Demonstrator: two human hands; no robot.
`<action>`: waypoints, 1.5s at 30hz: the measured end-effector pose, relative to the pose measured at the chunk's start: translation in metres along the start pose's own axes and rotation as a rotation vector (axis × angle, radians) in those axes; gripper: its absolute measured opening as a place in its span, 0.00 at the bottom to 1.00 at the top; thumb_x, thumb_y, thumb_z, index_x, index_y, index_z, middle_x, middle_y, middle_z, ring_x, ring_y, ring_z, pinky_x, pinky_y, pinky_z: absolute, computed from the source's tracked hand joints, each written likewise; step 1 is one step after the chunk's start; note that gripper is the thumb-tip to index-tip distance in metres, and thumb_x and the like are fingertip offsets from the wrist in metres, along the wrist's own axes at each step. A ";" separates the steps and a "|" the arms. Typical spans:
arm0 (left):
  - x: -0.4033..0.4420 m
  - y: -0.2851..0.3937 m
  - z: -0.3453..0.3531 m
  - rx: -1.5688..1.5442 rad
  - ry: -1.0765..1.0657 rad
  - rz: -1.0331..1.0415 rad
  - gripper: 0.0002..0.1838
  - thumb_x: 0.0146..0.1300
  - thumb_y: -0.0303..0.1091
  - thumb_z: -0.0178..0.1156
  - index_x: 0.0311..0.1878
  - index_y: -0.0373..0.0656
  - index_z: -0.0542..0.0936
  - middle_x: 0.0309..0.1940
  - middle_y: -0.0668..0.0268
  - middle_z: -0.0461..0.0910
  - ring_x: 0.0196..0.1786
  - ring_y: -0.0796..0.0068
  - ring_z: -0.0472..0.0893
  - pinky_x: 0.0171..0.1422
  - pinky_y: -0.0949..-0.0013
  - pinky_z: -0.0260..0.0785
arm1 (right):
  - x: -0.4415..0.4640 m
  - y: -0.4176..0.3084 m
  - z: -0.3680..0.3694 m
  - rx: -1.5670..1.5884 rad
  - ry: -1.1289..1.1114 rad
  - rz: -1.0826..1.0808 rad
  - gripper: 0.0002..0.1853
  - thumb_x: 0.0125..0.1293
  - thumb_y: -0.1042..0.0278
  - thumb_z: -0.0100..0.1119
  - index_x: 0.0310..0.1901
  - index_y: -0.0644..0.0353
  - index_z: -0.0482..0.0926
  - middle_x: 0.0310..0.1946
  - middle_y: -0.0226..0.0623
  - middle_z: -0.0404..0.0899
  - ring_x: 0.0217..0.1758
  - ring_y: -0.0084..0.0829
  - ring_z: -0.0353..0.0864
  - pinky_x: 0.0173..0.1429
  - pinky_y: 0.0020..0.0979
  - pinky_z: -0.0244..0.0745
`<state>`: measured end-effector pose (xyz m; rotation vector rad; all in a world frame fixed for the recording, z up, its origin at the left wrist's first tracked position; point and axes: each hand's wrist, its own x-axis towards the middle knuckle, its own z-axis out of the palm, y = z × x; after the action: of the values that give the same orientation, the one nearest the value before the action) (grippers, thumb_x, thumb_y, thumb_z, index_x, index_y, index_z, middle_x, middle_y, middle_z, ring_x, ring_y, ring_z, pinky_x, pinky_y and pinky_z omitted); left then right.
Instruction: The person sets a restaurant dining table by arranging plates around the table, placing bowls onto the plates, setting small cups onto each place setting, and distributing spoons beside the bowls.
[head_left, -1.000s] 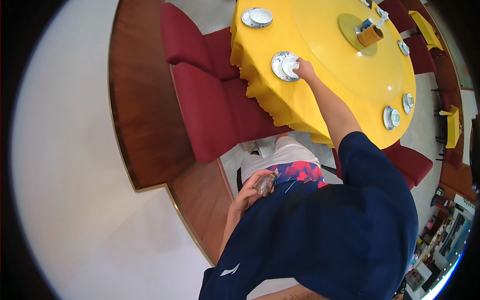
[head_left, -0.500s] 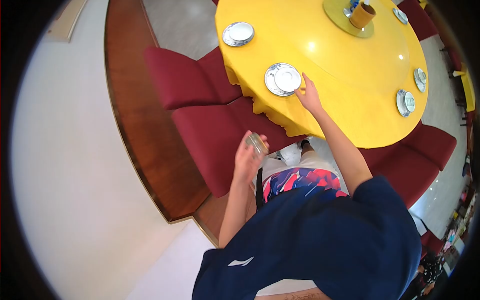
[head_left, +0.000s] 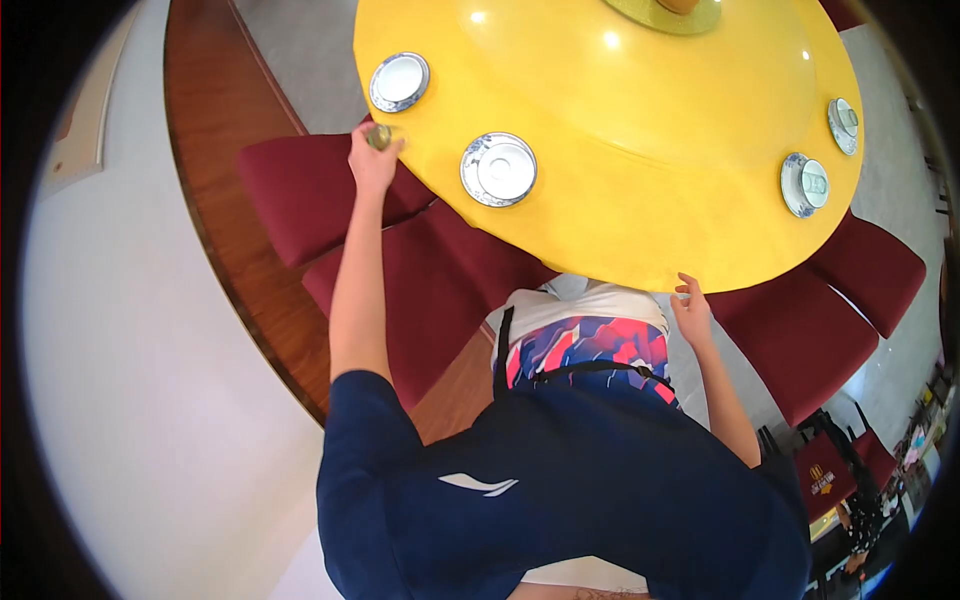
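Note:
My left hand (head_left: 371, 165) is closed around a small clear drinking glass (head_left: 378, 137) at the left edge of the yellow-covered table (head_left: 640, 210). Just beyond the glass sits a blue-and-white plate with a white bowl (head_left: 401, 78) on it. A second plate (head_left: 498, 193) with white crockery stacked on it lies to the right of that hand. My right hand (head_left: 691, 308) hangs at the table's near edge, its fingers apart and nothing in it.
Two place settings with a glass on the crockery, one nearer (head_left: 815, 184) and one farther (head_left: 848, 117), stand at the right. Dark red chairs (head_left: 430, 290) line the near left side, and more chairs (head_left: 790, 340) the right. A white wall (head_left: 130, 350) borders the left.
My left hand has carried the glass forward and left, up to the table edge near the left setting. My right hand has drawn back from the near plate toward my body.

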<state>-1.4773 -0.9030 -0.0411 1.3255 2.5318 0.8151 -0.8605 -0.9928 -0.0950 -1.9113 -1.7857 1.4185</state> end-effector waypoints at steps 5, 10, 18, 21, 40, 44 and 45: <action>0.076 -0.023 0.034 -0.037 0.039 -0.018 0.35 0.42 0.41 0.78 0.50 0.35 0.72 0.45 0.49 0.80 0.50 0.53 0.80 0.56 0.58 0.72 | -0.039 0.074 0.006 0.751 0.165 0.597 0.18 0.69 0.54 0.52 0.56 0.52 0.72 0.39 0.34 0.80 0.38 0.26 0.80 0.41 0.29 0.72; 0.136 -0.053 0.072 0.031 0.002 -0.007 0.36 0.40 0.39 0.78 0.51 0.34 0.72 0.47 0.47 0.79 0.52 0.50 0.79 0.57 0.57 0.72 | -0.191 0.148 0.086 0.535 0.111 0.695 0.17 0.68 0.53 0.54 0.49 0.56 0.75 0.32 0.33 0.79 0.28 0.25 0.78 0.28 0.29 0.72; 0.167 -0.071 0.113 0.116 -0.083 0.102 0.31 0.41 0.32 0.74 0.50 0.36 0.71 0.47 0.47 0.78 0.54 0.48 0.77 0.59 0.56 0.70 | -0.355 0.182 0.165 0.037 -0.092 0.820 0.21 0.66 0.56 0.54 0.50 0.67 0.77 0.36 0.43 0.83 0.37 0.34 0.83 0.42 0.34 0.77; 0.184 -0.084 0.126 0.129 -0.105 0.106 0.32 0.42 0.35 0.75 0.51 0.36 0.71 0.47 0.46 0.78 0.53 0.47 0.77 0.59 0.55 0.70 | -0.363 0.148 0.158 0.097 -0.048 0.922 0.21 0.66 0.57 0.54 0.51 0.68 0.77 0.37 0.45 0.83 0.38 0.35 0.84 0.42 0.34 0.77; -0.136 0.080 0.074 -0.204 0.404 0.270 0.36 0.56 0.32 0.63 0.64 0.27 0.57 0.60 0.41 0.62 0.63 0.44 0.63 0.69 0.49 0.53 | -0.525 0.235 0.236 0.021 -0.083 0.617 0.19 0.58 0.61 0.56 0.47 0.65 0.80 0.34 0.46 0.82 0.37 0.31 0.83 0.44 0.37 0.79; -0.392 0.173 0.078 -0.464 -0.216 0.438 0.32 0.57 0.28 0.58 0.64 0.26 0.60 0.60 0.41 0.63 0.65 0.46 0.63 0.72 0.52 0.51 | -0.524 0.355 0.288 -0.142 -0.071 0.420 0.19 0.59 0.59 0.55 0.46 0.64 0.80 0.32 0.44 0.81 0.35 0.31 0.83 0.42 0.38 0.79; -0.445 0.185 0.083 -0.630 -0.449 0.417 0.32 0.53 0.28 0.59 0.62 0.28 0.63 0.58 0.44 0.66 0.63 0.48 0.66 0.71 0.52 0.53 | -0.510 0.388 0.301 -0.223 -0.041 0.340 0.19 0.59 0.59 0.54 0.46 0.64 0.80 0.31 0.44 0.80 0.35 0.31 0.82 0.42 0.38 0.79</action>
<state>-1.0521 -1.1429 -0.0547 1.5786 1.4999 1.1101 -0.7222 -1.6673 -0.2580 -2.4125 -1.7642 1.4123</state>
